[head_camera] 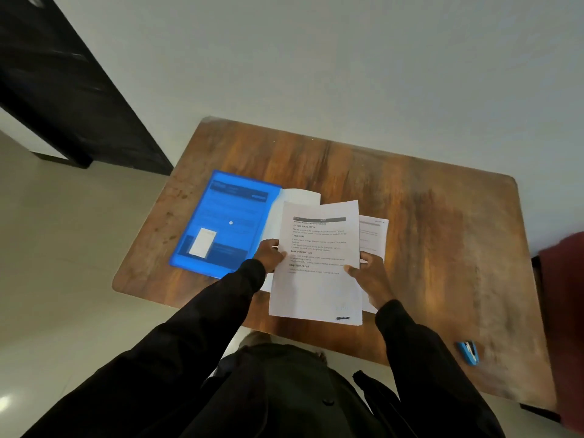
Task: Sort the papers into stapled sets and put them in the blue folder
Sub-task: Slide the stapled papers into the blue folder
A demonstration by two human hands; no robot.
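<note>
I hold a printed paper set point(317, 273) above the wooden table point(426, 222). My left hand point(270, 256) pinches its left edge and my right hand point(368, 276) grips its right edge, thumb on top. The blue folder point(226, 222) lies closed on the table to the left, with a white label on its cover. More white sheets point(374, 235) lie on the table under and behind the held set, partly hidden by it. A blue stapler point(468, 353) sits near the table's front right edge.
A dark cabinet point(63, 90) stands at the back left on the tiled floor. A dark red object point(565, 311) sits past the table's right edge. A pale wall runs behind the table.
</note>
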